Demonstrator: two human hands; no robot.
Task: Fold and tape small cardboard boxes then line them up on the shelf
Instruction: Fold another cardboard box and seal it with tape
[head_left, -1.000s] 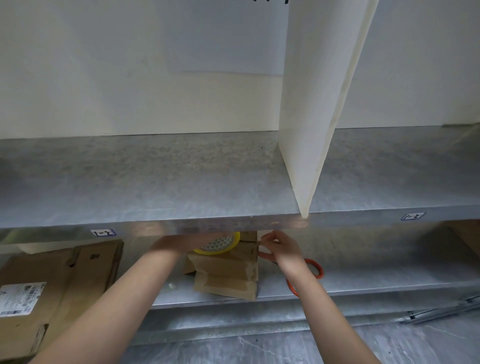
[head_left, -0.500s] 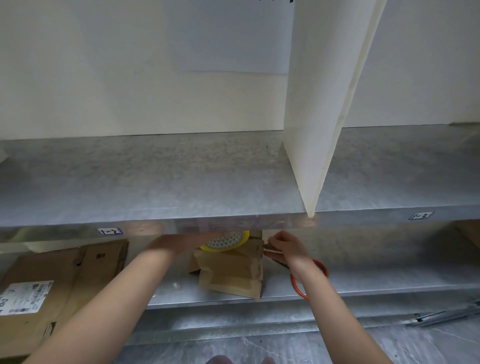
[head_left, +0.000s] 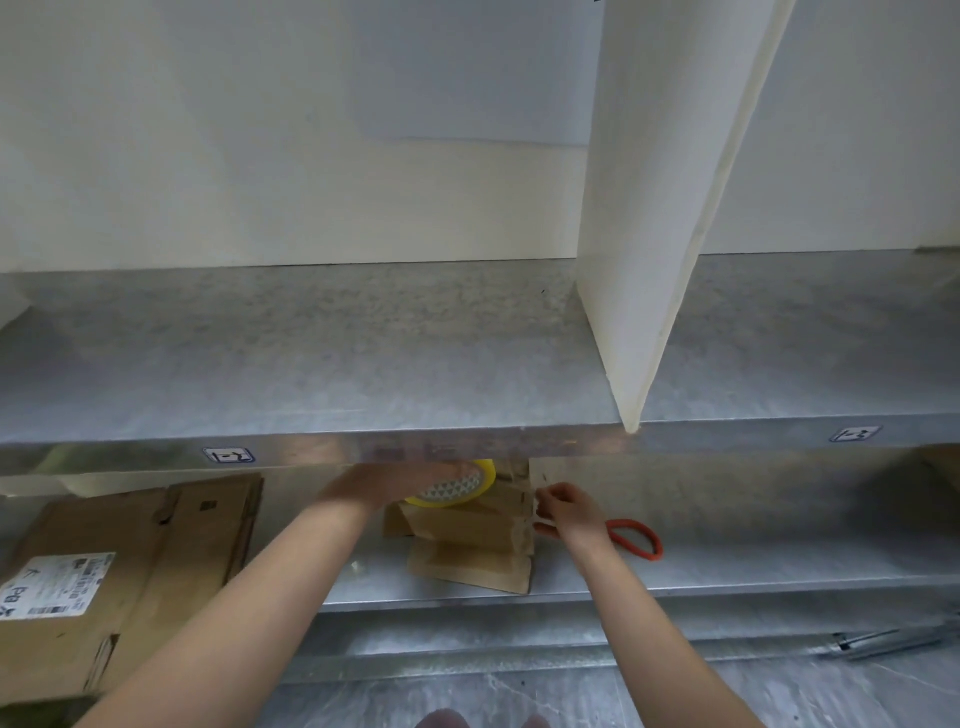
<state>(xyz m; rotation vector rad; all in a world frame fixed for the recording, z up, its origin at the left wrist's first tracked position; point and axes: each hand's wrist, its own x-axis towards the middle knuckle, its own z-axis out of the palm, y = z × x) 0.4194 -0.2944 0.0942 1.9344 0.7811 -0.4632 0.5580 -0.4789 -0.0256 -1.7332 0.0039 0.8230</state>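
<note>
A small brown cardboard box (head_left: 470, 540) stands on the lower metal shelf (head_left: 727, 571), partly hidden under the upper shelf's front edge. My left hand (head_left: 374, 486) holds a yellow roll of tape (head_left: 460, 486) on top of the box. My right hand (head_left: 563, 512) is at the box's right side and pinches a strip of clear tape stretched against the box edge. Orange-handled scissors (head_left: 636, 538) lie on the lower shelf just behind my right wrist.
The upper metal shelf (head_left: 311, 364) is wide and bare, with a white upright divider (head_left: 654, 234) on its right half. Flattened large cardboard with a white label (head_left: 104, 571) leans at the lower left. Metal rails (head_left: 893, 639) lie on the grey floor at lower right.
My right hand has shifted slightly right and down along the box's edge with the tape strip. The left hand stays on the tape roll. The view has tilted a little.
</note>
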